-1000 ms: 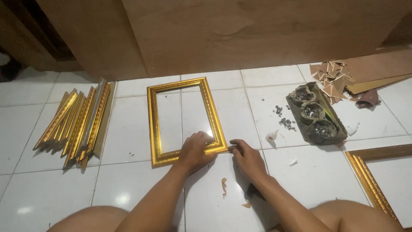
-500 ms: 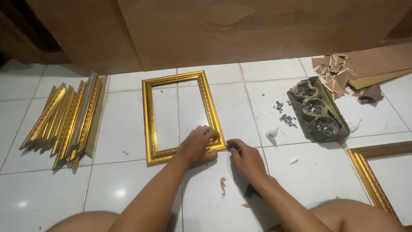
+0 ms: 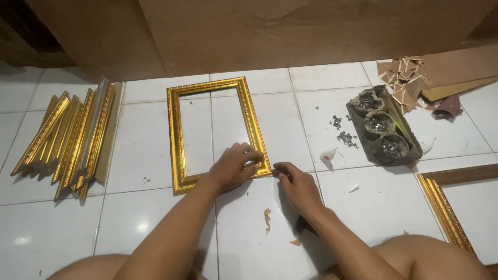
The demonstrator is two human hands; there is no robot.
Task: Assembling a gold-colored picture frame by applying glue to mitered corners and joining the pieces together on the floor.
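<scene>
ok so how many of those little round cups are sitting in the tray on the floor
3, in a row inside the dark tray right of the gold frame: far cup, middle cup, near cup. All hold small dark pieces; none looks hidden.

- Left hand (image 3: 234, 167) lies palm down, fingers (image 3: 249, 154) curled forward and slightly spread, forearm running up from the lower left.
- Right hand (image 3: 295, 185) sits just beside it, knuckles up, fingertips pinched toward the left hand, forearm angling in from the lower right.
- Bare knees frame both arms.
</scene>
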